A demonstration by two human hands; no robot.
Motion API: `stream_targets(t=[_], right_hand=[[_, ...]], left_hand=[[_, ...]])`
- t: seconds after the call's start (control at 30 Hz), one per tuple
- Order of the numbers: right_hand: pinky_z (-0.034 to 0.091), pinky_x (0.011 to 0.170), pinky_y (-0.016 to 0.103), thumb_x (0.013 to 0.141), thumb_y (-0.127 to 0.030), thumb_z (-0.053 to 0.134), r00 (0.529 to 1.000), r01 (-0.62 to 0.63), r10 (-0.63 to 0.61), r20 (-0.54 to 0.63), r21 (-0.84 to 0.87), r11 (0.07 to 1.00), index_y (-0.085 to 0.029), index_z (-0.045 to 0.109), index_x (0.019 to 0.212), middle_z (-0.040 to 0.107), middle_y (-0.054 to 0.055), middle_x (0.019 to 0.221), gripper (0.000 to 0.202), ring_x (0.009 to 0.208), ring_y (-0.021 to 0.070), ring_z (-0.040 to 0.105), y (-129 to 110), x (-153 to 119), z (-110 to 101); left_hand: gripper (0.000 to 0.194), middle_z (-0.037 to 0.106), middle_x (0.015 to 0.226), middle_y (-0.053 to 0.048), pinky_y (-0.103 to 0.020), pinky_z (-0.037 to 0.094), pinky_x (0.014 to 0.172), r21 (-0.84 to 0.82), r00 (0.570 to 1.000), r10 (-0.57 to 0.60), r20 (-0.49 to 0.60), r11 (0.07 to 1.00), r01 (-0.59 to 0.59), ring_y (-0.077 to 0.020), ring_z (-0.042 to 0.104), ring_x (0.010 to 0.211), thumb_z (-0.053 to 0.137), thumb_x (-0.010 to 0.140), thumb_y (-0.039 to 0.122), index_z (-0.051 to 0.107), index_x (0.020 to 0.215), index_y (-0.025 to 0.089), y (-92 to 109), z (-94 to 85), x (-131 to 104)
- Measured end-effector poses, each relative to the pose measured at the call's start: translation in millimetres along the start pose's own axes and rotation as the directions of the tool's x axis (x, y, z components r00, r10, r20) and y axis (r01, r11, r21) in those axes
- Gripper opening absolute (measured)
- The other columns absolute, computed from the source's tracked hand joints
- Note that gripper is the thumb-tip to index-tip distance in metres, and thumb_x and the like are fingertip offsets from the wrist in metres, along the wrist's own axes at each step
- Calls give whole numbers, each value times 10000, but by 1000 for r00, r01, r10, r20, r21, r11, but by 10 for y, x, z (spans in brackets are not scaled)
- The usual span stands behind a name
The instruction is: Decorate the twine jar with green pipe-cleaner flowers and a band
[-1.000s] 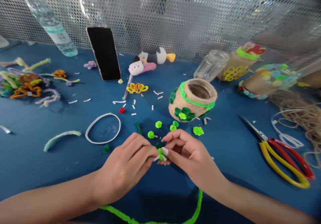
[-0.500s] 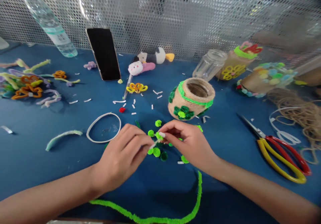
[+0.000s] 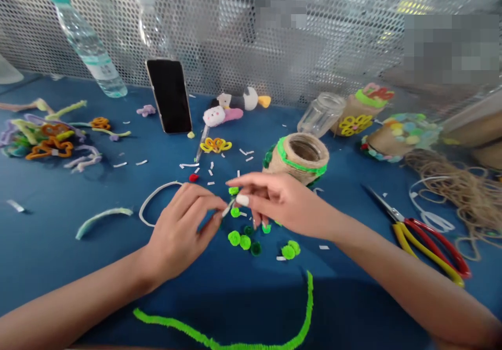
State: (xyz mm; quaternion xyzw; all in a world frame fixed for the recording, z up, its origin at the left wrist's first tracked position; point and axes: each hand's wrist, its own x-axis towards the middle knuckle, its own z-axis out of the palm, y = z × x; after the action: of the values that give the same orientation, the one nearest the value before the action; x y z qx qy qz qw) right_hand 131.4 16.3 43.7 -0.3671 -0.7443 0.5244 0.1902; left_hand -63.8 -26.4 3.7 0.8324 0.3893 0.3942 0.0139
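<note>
A small whitish strip point(image 3: 227, 209) is pinched in the fingertips of my left hand point(image 3: 188, 224). My right hand point(image 3: 278, 201) meets it from the other side, thumb near the strip's upper end and fingers partly curled; whether it grips anything is hidden. Around and below my fingers lie light green pompoms point(image 3: 245, 242) and a dark green pompom point(image 3: 255, 248). Behind my right hand stands a twine-wrapped jar point(image 3: 292, 167) with a green band. A long bright green pipe cleaner point(image 3: 188, 329) curves along the near side.
Scissors point(image 3: 403, 222) and loose twine point(image 3: 451, 182) lie at the right. A phone point(image 3: 170, 96), a bottle point(image 3: 98, 62) and a glass jar point(image 3: 321, 114) stand toward the back. Pipe-cleaner pieces point(image 3: 50, 140) are heaped at the left. A white ring point(image 3: 147, 203) lies beside my left hand.
My right hand has shifted up and left, its fingers now spread over the pompoms and the jar's front. The bright green pompom that was at its fingertips is no longer seen there. The view has shifted slightly.
</note>
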Motion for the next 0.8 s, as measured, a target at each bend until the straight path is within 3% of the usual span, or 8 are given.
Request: stream_targets(t=[0.1,0.23,0.53,0.67,0.8], right_hand=[[493,519,194,805,-285,624,993,-112,117,5,330,937,-148,626,933,608,-12,628,187,546,94,594,-2,-265,122],[484,496,183,728,-337,699,972,-212,235,27,542,813,-132,616,782,609,-18,554,228,498,84,588,138,-465,282],[481,587,214,686,-380,721,979,-14,116,-167,515,857,-139,671,754,651,4,635,255,615,105,612,224,-502,227],[450,595,201,645,-332,755,944,81,98,-314,510,856,-139,665,759,635,-12,655,242,604,80,567,145,-499,210],[430,597,199,592,-284,774,892,184,83,-444,524,831,-143,668,763,625,-20,674,245,606,74,543,61,-497,228]], left_hand=[[148,551,836,-36,-293,451,715,-81,989,122,84,990,-116,-145,496,787,536,821,43,530,932,141,111,1,-60],[155,558,821,-43,-283,458,705,-166,968,203,147,970,-179,-146,487,779,530,818,24,536,936,124,242,61,-123],[191,584,828,-59,-304,490,707,35,927,361,99,930,-366,-169,531,790,530,811,34,553,977,125,264,132,-37],[165,594,823,-68,-309,493,694,148,869,489,68,857,-494,-185,551,788,535,817,65,567,970,119,299,91,95],[154,603,819,-58,-296,490,691,295,835,549,45,791,-536,-186,555,806,488,847,79,583,955,132,352,73,208]])
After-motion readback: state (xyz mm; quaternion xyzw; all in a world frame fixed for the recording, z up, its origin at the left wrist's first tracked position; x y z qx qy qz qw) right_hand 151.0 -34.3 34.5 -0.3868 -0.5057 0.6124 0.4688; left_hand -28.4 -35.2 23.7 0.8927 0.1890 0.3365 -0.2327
